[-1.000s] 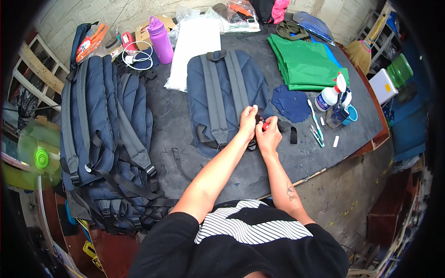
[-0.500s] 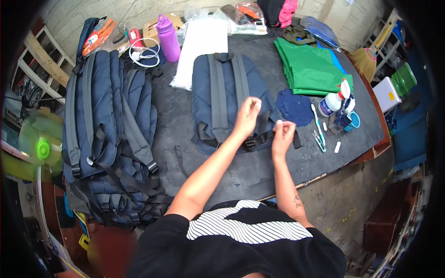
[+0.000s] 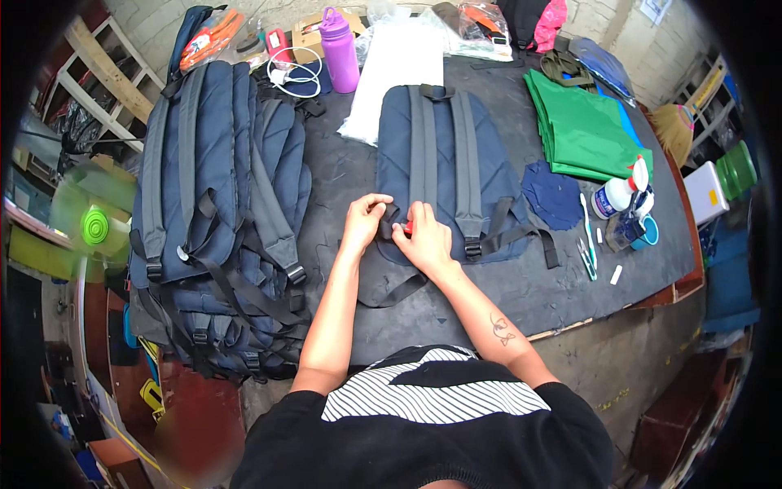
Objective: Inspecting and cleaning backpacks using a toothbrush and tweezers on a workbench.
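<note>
A navy backpack (image 3: pixel 444 163) with grey shoulder straps lies on the dark table, straps facing up. At its lower left corner, my left hand (image 3: pixel 364 222) pinches a dark webbing strap (image 3: pixel 390 220). My right hand (image 3: pixel 428 243) is closed beside it, with a small red object (image 3: pixel 408 228) showing between its fingers; its kind is hard to make out. A loose strap end (image 3: pixel 399 292) trails below my right hand. The backpack's other lower strap (image 3: pixel 521 235) lies spread to the right, near a black buckle (image 3: pixel 472 248).
More navy backpacks (image 3: pixel 195 179) are piled at the left. Behind are a purple bottle (image 3: pixel 339 53) and white sheet material (image 3: pixel 399 73). At the right lie folded green fabric (image 3: pixel 582 122), a navy cloth piece (image 3: pixel 552 196), a spray bottle (image 3: pixel 612 197), a toothbrush (image 3: pixel 588 232) and a blue cup (image 3: pixel 645 233).
Both hands have moved from the backpack's lower right strap to its lower left corner. A red object now shows in my right hand. The view has shifted, so the table things appear farther right.
</note>
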`<state>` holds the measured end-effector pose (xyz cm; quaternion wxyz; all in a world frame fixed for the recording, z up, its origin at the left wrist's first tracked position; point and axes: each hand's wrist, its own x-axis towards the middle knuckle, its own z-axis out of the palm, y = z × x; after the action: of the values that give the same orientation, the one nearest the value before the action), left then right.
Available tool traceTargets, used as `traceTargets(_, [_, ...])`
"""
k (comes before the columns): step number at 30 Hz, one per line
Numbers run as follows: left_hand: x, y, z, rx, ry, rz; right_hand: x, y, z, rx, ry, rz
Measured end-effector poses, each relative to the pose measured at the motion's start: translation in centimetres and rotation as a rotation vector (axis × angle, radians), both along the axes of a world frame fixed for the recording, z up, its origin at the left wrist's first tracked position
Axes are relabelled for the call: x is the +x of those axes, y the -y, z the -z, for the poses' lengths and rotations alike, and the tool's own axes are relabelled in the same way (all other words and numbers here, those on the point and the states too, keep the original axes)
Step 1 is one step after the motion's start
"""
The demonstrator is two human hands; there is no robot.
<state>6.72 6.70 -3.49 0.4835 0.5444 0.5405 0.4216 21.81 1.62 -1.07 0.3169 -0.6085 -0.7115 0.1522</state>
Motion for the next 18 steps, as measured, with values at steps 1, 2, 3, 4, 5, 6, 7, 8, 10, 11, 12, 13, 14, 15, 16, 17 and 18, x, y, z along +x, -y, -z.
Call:
traceTargets(1, [0.2, 0.3, 0.1, 0.021, 0.024, -0.023, -0.4, -0.2, 0.1, -0.008, 0.074, 0.014])
traceTargets(2, [0.4, 0.6, 0.3, 0.042, 0.047, -0.044, -0.8, -0.5, 0.3, 0.001, 0.141, 0.052])
traceTargets(3, [0.5, 0.9, 0.4, 0.063, 0.071, -0.065, -0.9, -0.7, 0.4, 0.001, 0.142, 0.05])
traceTargets(4, [0.4, 1.0, 0.5, 0.06, 0.092, -0.065, -1.0, -0.9, 0.4, -0.003, 0.162, 0.057])
traceTargets(5, [0.4, 1.0, 0.6, 0.06, 0.093, -0.067, -1.1, -1.1, 0.5, -0.006, 0.183, 0.063])
traceTargets(6, [0.3, 1.1, 0.6, 0.034, 0.106, -0.073, -1.2, -1.2, 0.5, -0.007, 0.184, 0.064])
traceTargets(7, [0.4, 1.1, 0.7, 0.009, 0.118, -0.079, -1.3, -1.3, 0.7, -0.003, 0.187, 0.091])
traceTargets(8, [0.4, 1.0, 0.8, 0.008, 0.119, -0.079, -1.4, -1.4, 0.8, 0.001, 0.191, 0.119])
traceTargets(10, [0.4, 0.9, 1.1, 0.027, 0.17, -0.078, -1.4, -1.6, 0.8, 0.0, 0.179, 0.102])
traceTargets(11, [0.2, 0.9, 1.2, 0.027, 0.17, -0.079, -1.4, -1.7, 0.9, -0.001, 0.168, 0.086])
traceTargets(12, [0.3, 0.9, 1.2, 0.013, 0.148, -0.081, -1.4, -1.7, 1.0, -0.001, 0.168, 0.087])
traceTargets(13, [0.3, 0.9, 1.1, 0.0, 0.126, -0.083, -1.4, -1.8, 1.0, -0.006, 0.177, 0.097])
traceTargets(14, [0.4, 0.9, 1.1, 0.0, 0.127, -0.081, -1.4, -1.8, 1.1, -0.011, 0.185, 0.107])
traceTargets(15, [0.4, 0.9, 1.2, 0.015, 0.141, -0.083, -1.5, -1.8, 1.2, -0.01, 0.185, 0.107])
traceTargets(16, [0.4, 0.9, 1.2, 0.03, 0.156, -0.084, -1.5, -1.9, 1.2, -0.01, 0.173, 0.106])
traceTargets(17, [0.4, 0.8, 1.3, 0.031, 0.156, -0.084, -1.5, -1.9, 1.2, -0.01, 0.16, 0.105])
traceTargets(18, [0.3, 0.7, 1.4, 0.044, 0.193, -0.072, -1.6, -1.9, 1.2, -0.009, 0.159, 0.106])
